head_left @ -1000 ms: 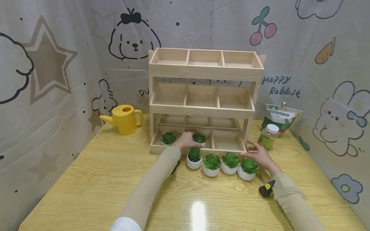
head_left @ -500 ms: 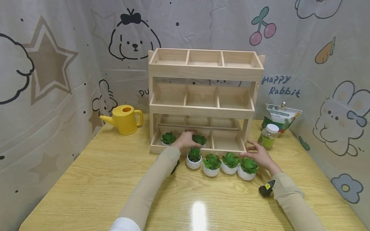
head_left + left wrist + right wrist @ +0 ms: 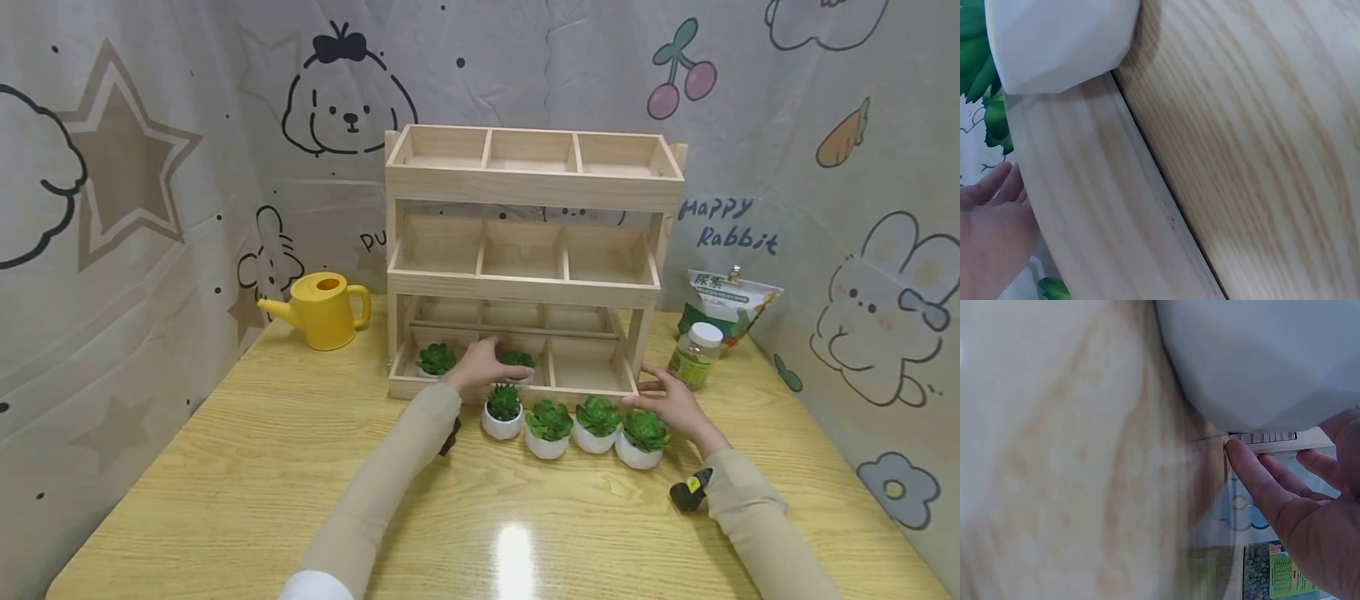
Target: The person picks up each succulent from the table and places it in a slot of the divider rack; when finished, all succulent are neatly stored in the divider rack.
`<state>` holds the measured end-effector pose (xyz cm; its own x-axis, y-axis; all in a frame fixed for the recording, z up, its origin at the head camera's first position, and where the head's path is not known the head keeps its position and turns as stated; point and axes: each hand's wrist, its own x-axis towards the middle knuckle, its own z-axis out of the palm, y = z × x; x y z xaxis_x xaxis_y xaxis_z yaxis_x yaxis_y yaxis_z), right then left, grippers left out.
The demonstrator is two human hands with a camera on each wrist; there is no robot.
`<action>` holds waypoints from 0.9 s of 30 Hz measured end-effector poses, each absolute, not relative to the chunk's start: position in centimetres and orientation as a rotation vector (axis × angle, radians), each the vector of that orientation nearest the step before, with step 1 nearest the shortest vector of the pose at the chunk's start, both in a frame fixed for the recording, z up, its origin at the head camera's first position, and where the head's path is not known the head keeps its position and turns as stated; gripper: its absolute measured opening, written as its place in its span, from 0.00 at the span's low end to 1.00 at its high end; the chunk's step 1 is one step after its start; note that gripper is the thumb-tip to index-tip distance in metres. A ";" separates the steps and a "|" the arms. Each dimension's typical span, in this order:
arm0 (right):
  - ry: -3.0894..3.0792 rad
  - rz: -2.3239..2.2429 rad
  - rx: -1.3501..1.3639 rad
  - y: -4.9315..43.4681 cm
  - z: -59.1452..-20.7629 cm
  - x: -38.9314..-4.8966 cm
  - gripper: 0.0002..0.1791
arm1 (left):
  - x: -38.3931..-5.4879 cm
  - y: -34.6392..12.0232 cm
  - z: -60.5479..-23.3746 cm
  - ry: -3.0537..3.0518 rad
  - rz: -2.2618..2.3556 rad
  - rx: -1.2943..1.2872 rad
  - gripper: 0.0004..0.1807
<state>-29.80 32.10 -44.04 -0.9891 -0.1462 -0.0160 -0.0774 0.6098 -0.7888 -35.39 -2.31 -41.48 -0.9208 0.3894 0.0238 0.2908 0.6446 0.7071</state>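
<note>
In the head view, my left hand (image 3: 480,364) is at the middle compartment of the bottom tier, its thumb and fingers spread about a potted succulent (image 3: 517,359). The left wrist view shows its fingers (image 3: 999,182) loosely bent behind the front rail (image 3: 1100,187), a small gap from green leaves (image 3: 997,125). My right hand (image 3: 672,404) is at the right front corner of the wooden shelf (image 3: 525,287), fingers extended. Its thumb lies close to the rightmost potted succulent (image 3: 639,454); whether they touch is unclear. Another succulent (image 3: 436,359) sits in the left compartment.
Three more potted succulents stand in a row before the shelf: one on the left (image 3: 502,412), one in the middle (image 3: 548,429) and one beside it (image 3: 597,425). A yellow watering can (image 3: 326,312) is at the left. A white-lidded jar (image 3: 693,358) and a bag (image 3: 727,300) stand at the right.
My left hand's thumb has lifted slightly off the succulent's pot and the forearm has shifted a little left. The succulent sits in the middle compartment. My right hand stays put.
</note>
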 end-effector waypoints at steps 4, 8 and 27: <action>2.739 -1.347 -0.186 32.1 -44.2 -29.9 0.47 | -35.1 -2.8 -41.3 2.694 1.245 0.653 0.45; 2.734 -1.350 -0.181 32.1 -44.2 -29.9 0.46 | -34.4 -3.5 -40.7 2.677 1.311 0.788 0.40; 2.744 -1.346 -0.183 32.0 -44.0 -29.8 0.46 | -31.0 -4.8 -39.8 2.705 1.050 0.965 0.39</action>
<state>-29.79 31.99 -44.04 -0.9897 -0.1419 -0.0189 -0.0720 0.6072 -0.7913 -31.01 -4.81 -39.79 -0.7977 0.5858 0.1430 0.5289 0.5656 0.6327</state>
